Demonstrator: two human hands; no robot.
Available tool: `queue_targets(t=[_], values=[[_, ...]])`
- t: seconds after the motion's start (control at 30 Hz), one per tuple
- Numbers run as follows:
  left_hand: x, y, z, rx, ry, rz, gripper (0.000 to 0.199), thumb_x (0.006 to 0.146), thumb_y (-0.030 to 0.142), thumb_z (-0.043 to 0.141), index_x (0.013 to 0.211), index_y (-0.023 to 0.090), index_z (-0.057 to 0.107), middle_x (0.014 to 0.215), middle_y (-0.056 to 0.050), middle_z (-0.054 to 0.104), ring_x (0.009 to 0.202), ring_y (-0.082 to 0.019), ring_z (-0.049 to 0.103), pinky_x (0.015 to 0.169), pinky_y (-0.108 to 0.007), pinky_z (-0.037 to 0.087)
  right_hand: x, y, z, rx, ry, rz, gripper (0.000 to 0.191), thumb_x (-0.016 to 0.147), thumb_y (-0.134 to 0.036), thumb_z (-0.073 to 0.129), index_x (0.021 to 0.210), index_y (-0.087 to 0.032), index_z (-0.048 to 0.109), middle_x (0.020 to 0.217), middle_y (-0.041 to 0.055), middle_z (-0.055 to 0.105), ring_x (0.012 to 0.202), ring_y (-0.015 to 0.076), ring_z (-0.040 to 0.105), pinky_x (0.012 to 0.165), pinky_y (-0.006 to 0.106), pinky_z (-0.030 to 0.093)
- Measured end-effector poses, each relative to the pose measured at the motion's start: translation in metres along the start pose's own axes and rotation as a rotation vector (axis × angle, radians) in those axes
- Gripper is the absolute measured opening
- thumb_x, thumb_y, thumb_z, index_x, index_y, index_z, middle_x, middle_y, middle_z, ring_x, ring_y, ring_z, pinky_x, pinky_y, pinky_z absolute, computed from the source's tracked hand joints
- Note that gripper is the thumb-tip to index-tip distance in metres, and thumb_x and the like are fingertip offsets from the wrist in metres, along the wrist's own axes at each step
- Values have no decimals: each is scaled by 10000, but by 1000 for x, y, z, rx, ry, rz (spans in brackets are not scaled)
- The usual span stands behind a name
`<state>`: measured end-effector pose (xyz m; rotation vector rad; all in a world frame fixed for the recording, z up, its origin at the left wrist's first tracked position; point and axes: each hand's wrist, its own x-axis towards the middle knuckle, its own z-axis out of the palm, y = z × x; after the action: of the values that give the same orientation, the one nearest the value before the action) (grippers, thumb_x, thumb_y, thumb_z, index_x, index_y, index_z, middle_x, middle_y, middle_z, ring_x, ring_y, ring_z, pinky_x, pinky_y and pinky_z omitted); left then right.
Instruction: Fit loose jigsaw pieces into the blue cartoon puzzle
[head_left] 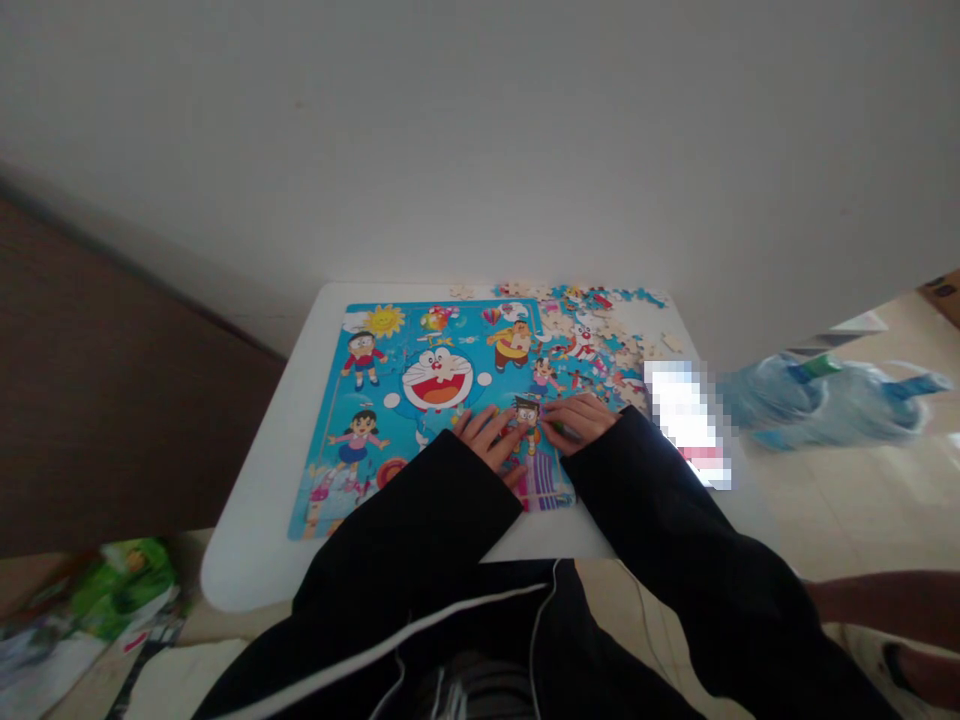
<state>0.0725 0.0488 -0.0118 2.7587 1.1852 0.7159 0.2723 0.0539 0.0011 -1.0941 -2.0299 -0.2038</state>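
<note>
1. Jigsaw puzzle [436, 385] lies flat at the centre of the frame on the white surface [259, 500], largely assembled; I make out cartoon figures on blue.
2. Left hand [491, 440]: fingers apart, laid over the puzzle's lower right part.
3. Right hand [581, 422]: fingers bent at the puzzle's right edge, just beside the left; from my feed I cannot tell whether they pinch a piece.
4. Loose puzzle pieces [626, 345] scatter right of centre, some printed side up, some pale.
5. Pixelated bright rectangle [682, 405] beside the right sleeve; I cannot identify it.
6. Large plastic bottles [862, 400], right of frame.
</note>
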Motion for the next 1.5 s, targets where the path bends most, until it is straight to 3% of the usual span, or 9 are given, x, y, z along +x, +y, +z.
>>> queue_targets(t=[0.13,0.33,0.5,0.6,0.83,1.37,1.5], values=[[-1,-3,10,23,113,11,417,820,465,473,1163,252,579,1186,-68,598,1094,-268,529,945,-448,337,0,5,2,11,56,-42,78,762,-143,602,706,-192,627,736,24,706,672,119,642,649,249,525],[1,0,-4,19,-50,-5,439,849,431,464,1229,220,524,1268,-84,534,1167,-269,472,986,-452,306,-1,9,2,11,29,-82,57,741,-132,624,740,-189,630,765,22,709,688,112,644,666,233,529],[0,-1,5,29,17,4,443,815,468,492,1202,263,551,1230,-64,566,1124,-279,496,964,-456,314,-3,6,2,15,11,35,68,749,-159,602,709,-202,635,767,14,706,688,120,632,669,254,527],[0,-2,11,40,-5,-16,473,783,485,521,1209,283,546,1235,-53,563,1123,-286,488,973,-454,302,-2,1,-1,16,-3,134,85,751,-162,586,691,-199,635,753,22,699,690,130,625,675,277,518],[0,-2,9,62,44,11,465,789,482,510,1211,289,540,1214,-49,580,1103,-279,500,949,-452,303,1,-4,-8,0,-66,208,98,765,-161,554,723,-208,628,755,23,689,705,140,622,684,298,509],[2,-2,12,72,60,2,490,792,485,496,1220,250,533,1233,-65,563,1093,-274,498,938,-444,308,-1,-1,-5,19,-94,186,128,807,-195,557,760,-199,676,786,33,700,741,137,623,722,292,522],[3,-1,10,70,10,-19,504,789,487,499,1234,252,522,1253,-66,547,1107,-283,484,957,-452,296,-1,-1,-6,19,-109,189,134,811,-197,550,768,-201,677,791,34,698,744,139,623,716,301,523]])
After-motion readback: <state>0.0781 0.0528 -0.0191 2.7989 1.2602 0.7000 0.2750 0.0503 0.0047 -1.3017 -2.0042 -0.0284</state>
